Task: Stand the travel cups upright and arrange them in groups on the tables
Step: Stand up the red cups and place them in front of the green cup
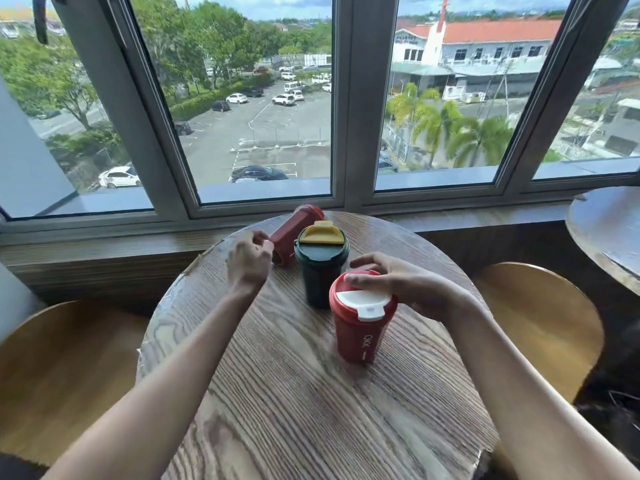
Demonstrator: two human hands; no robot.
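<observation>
Three travel cups are on a round wooden table (277,393). A red cup with a white lid (360,327) stands upright at the centre right; my right hand (398,282) rests on its lid from the right, fingers curled over the top. A dark green cup with a yellow lid (320,268) stands upright just behind it. Another red cup (294,233) lies on its side at the back, its lid end hidden behind my left hand (249,258), which is at that end with fingers curled; whether it grips the cup is unclear.
A second round table (609,233) shows at the right edge. Wooden chairs sit below the main table on the left (62,368) and right (540,320). A wooden window ledge (104,244) and large windows run along the back.
</observation>
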